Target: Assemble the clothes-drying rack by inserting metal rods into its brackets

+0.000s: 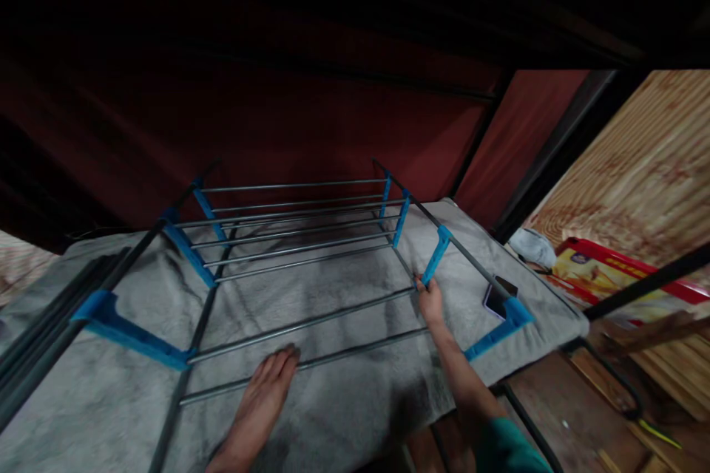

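A rack of grey metal tubes [310, 326] joined by blue plastic brackets [183, 247] lies on its side on a grey blanket [355, 414]. My left hand [270, 380] rests across the nearest cross tube [360, 349], its fingers stretched out over it. Further right, my right hand [430, 301] has its fingers closed around the lower end of a blue bracket [436, 255], where a cross tube meets the side tube. The thumb shows at the joint; the other fingertips are partly hidden.
Several loose dark tubes [49, 318] lie at the left. A phone [499, 295] rests on the blanket at the right. Beyond the blanket's edge are a red and yellow box [615, 273], a grey cloth [532, 247] and a hand saw [602, 377]. A dark red panel [310, 126] stands behind.
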Demonstrator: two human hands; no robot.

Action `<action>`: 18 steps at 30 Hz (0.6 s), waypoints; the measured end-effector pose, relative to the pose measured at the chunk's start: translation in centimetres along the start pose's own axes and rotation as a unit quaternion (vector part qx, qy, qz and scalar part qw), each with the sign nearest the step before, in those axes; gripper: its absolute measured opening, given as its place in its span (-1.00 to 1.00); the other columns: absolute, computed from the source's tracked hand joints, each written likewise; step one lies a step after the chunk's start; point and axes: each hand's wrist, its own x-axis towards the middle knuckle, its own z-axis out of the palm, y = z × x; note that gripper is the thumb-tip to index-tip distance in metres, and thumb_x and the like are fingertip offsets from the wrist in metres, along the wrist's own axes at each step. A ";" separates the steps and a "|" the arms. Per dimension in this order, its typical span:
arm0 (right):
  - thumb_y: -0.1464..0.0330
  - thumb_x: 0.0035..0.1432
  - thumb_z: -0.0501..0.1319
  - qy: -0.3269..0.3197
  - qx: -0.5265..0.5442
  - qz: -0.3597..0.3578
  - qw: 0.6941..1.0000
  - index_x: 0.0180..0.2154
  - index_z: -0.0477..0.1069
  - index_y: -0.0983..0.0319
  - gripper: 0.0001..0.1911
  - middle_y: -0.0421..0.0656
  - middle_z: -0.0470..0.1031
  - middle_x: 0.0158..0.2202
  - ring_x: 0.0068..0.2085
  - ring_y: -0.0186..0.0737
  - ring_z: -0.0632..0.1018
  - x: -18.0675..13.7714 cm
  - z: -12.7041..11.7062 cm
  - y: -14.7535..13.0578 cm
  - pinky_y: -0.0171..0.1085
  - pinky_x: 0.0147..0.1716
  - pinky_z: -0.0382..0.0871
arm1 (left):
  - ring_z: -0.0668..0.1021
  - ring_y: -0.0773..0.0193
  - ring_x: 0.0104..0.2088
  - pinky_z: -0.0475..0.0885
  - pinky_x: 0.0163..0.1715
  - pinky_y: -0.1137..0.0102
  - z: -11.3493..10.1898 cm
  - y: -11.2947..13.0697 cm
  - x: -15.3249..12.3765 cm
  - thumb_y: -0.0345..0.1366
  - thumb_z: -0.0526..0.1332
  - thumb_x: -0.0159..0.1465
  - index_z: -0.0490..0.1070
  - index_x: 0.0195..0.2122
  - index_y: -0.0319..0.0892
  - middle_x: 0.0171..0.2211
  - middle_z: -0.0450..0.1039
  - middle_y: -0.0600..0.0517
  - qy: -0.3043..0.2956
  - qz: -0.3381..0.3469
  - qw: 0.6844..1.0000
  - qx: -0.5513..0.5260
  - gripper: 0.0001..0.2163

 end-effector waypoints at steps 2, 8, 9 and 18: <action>-0.02 0.16 0.31 -0.016 0.008 0.002 1.000 -0.25 0.54 0.08 -0.67 -0.03 0.72 -0.24 -0.06 0.11 0.68 0.3 -0.1 -0.3 0.03 0.09 0.58 | 0.72 -0.05 0.23 0.62 0.30 0.03 -0.6 0.2 0.2 -0.32 0.05 0.56 0.68 0.23 -0.08 0.21 0.73 -0.18 -0.039 0.000 0.999 -0.013 -0.57; 0.03 0.15 0.35 -0.047 -0.004 0.008 0.999 -0.27 0.56 0.09 -0.72 -0.08 0.73 -0.25 -0.10 0.05 0.68 1.3 -0.5 0.0 -0.01 0.09 0.61 | 0.72 -0.05 0.23 0.59 0.33 0.01 -1.8 1.9 -0.8 -0.49 -0.10 0.51 0.67 0.26 -0.21 0.16 0.74 -0.25 -0.087 -0.016 0.996 0.018 -0.43; 0.04 0.15 0.36 -0.056 -0.007 0.008 0.998 -0.28 0.57 0.09 -0.73 -0.09 0.73 -0.27 -0.10 0.05 0.68 1.5 -0.6 0.1 -0.01 0.09 0.62 | 0.72 -0.05 0.24 0.58 0.34 0.00 -1.9 2.1 -1.2 -0.53 -0.13 0.49 0.67 0.27 -0.22 0.17 0.74 -0.26 -0.084 -0.014 0.996 0.028 -0.40; 0.14 0.16 0.38 -0.106 -0.058 0.001 0.993 -0.16 0.71 0.12 -0.73 -0.03 0.78 -0.17 0.06 0.18 0.73 1.4 -1.8 0.5 0.11 0.24 0.62 | 0.78 0.04 0.07 0.61 0.19 0.17 -3.8 2.9 -5.1 -0.59 -0.06 0.43 0.67 0.33 -0.09 0.06 0.79 -0.13 0.005 0.030 0.998 0.058 -0.35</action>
